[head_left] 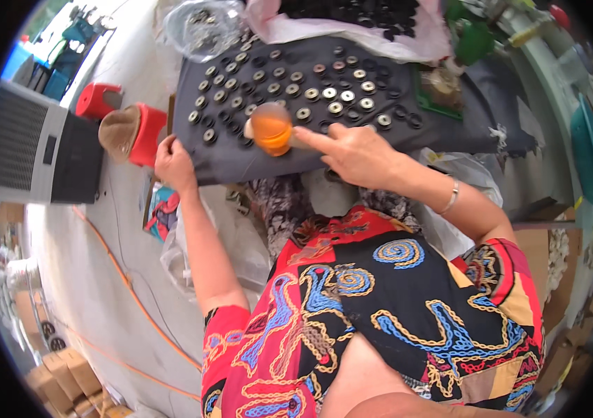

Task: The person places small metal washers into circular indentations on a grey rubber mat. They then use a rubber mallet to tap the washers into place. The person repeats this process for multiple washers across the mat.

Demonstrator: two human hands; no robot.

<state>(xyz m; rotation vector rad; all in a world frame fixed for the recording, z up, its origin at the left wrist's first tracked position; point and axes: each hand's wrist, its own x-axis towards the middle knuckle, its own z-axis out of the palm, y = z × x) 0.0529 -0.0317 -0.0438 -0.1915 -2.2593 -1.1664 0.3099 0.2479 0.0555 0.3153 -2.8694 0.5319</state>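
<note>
In my right hand (362,155) is a mallet with an orange head (272,132), smeared by motion. Its head hangs over the near edge of the dark cloth-covered table (240,164), and my index finger points along the handle. Many small round metal-and-black rings (335,108) lie scattered across the cloth, several close to the mallet. At the table's left edge, my left hand (174,164) is closed with fingers bent together; whatever they pinch there is hidden.
At the table's back stand a clear bag of small parts (202,31) and a pink-white bag (352,35) of black pieces. A green-based fixture (441,90) is on the right. Left of the table are a red stool (150,136) with a brown hat (119,132) and an orange hose (126,279).
</note>
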